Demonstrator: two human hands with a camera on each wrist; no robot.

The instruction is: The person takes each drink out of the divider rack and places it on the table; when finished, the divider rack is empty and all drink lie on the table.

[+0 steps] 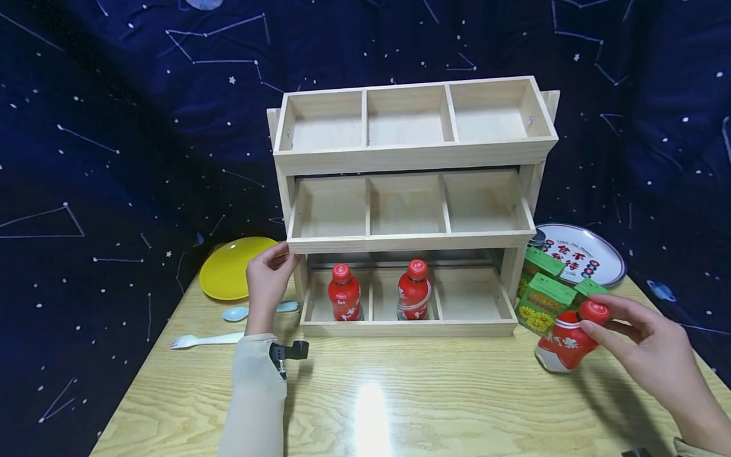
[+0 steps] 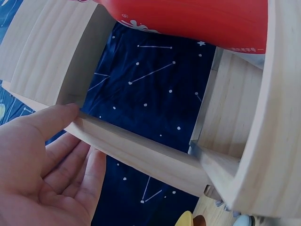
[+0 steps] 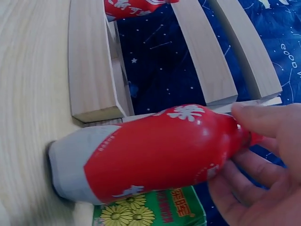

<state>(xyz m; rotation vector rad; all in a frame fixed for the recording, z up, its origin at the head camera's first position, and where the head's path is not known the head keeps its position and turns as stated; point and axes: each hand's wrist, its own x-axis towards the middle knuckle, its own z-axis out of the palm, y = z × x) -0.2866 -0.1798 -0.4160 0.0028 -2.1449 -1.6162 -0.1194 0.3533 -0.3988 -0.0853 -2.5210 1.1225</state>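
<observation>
My right hand [image 1: 651, 346] grips a red bottle [image 1: 568, 339] by its neck and cap, tilted, at the right of the wooden shelf [image 1: 408, 330]. In the right wrist view the bottle [image 3: 160, 155] shows its pale base and white print. At the shelf's left side, my left hand [image 1: 268, 282] holds the upright by the middle tier's lower corner, thumb and fingers around the wood in the left wrist view. Two more red bottles stand in the bottom tier: one [image 1: 345, 295] in the left compartment, another [image 1: 414, 292] in the middle one.
Green flower-printed boxes [image 1: 545, 301] and a white plate with red writing [image 1: 591, 254] sit right of the shelf. To its left lie a yellow plate [image 1: 228, 273], a blue spoon [image 1: 235, 313] and a pale fork [image 1: 200, 341]. A dark star-patterned cloth [image 1: 143, 158] hangs behind.
</observation>
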